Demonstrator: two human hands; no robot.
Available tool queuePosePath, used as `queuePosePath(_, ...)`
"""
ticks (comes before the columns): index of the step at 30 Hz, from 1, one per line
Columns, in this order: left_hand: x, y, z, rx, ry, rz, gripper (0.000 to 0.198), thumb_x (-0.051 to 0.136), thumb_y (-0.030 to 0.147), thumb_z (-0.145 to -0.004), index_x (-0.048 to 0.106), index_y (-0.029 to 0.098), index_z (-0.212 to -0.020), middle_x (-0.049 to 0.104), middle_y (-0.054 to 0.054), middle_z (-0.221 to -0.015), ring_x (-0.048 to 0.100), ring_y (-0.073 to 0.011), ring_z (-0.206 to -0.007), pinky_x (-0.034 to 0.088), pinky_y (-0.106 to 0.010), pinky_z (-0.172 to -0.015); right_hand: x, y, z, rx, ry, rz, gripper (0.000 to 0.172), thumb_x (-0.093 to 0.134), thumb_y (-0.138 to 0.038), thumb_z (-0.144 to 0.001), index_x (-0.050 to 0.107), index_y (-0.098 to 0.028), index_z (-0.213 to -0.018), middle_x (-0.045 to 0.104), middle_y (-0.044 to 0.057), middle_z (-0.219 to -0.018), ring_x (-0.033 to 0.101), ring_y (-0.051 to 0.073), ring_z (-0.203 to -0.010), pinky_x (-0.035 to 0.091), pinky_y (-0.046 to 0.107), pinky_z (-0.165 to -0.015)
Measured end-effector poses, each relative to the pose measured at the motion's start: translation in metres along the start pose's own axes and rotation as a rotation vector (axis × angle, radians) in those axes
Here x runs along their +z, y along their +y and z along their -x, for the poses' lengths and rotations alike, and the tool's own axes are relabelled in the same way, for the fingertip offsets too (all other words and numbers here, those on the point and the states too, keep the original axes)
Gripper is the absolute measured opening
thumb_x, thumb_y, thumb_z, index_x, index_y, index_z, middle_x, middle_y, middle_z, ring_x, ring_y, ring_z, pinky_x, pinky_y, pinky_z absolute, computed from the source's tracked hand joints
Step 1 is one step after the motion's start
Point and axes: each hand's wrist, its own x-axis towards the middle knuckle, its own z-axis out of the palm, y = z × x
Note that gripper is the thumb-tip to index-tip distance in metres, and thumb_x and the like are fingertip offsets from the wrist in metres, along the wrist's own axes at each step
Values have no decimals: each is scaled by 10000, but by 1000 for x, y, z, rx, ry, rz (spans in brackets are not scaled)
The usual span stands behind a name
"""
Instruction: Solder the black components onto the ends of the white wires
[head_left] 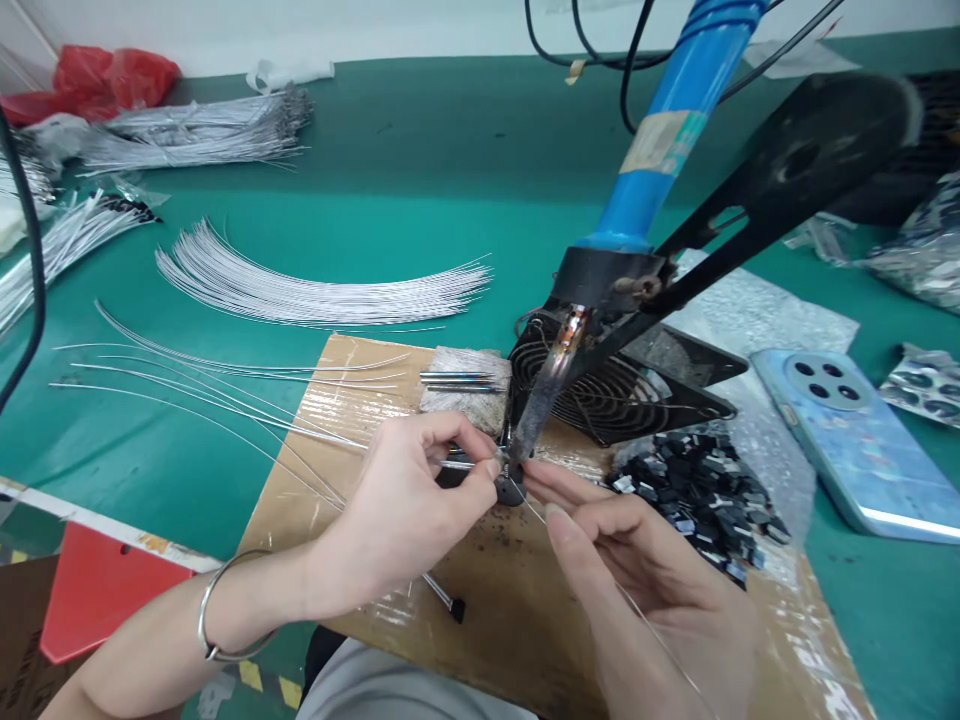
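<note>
Left hand: thumb and index fingers of the left hand (420, 500) are pinched together beside the iron's tip; what sits between them is too small to make out.
Right hand: the right hand (637, 570) has thumb and fingers clamped on a thin silver wire (652, 632), whose far end reaches the iron's tip and whose near end trails across the palm.
Soldering iron: the blue-handled soldering iron (660, 150) slants down in a black bracket (795, 170), tip just between both hands.
Black parts: a heap of small black parts (697, 495) lies loose on clear plastic (787, 470), right of the hands.
Right-hand bag: a clear bag (926, 245) at the far right holds dark and silvery contents, not distinct.
Red bag: a crumpled red bag (112, 80) sits far left; its contents are hidden.
Grey pad: thin metal rods (461, 381) lie on a grey pad (469, 410) beyond the left hand.
Cables: white cables (300, 300) lie fanned on the green worktop (420, 215); looser ones overlap the brown board (300, 500).
Black-ended cable: a cable's black end (457, 609) shows below the left wrist.
Fan: a black fan (600, 390) lies behind the tip.
Phone: a blue phone (862, 440) lies right of the heap.
</note>
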Motion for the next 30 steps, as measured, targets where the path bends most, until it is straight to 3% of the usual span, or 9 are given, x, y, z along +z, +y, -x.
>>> queuePosePath(13,-1,2,1,-4,4,1,99,635,120,-806,636,162,-716,702,-28,-796,632,-165,-778,465,-282,-692,0,-1,1,-23,-2,20,252,760,-315,-852,623,-209,-669,775,89,-1169,751,225,-1065,590,285,-942)
queuePosePath(25,0,-1,0,10,2,-7,100,638,126,-802,631,167,-711,700,-32,-788,633,-169,-773,471,-285,-686,2,-2,1,7,2,-27,275,780,-352,-830,610,-224,-658,789,19,-1134,751,150,-1044,545,175,-941)
queuePosePath(30,0,-2,0,11,0,-15,99,632,133,-805,625,166,-712,703,-37,-799,640,-173,-787,479,-290,-697,2,-1,1,20,0,-40,272,791,-347,-821,615,-216,-658,785,47,-1141,747,184,-1062,551,221,-961)
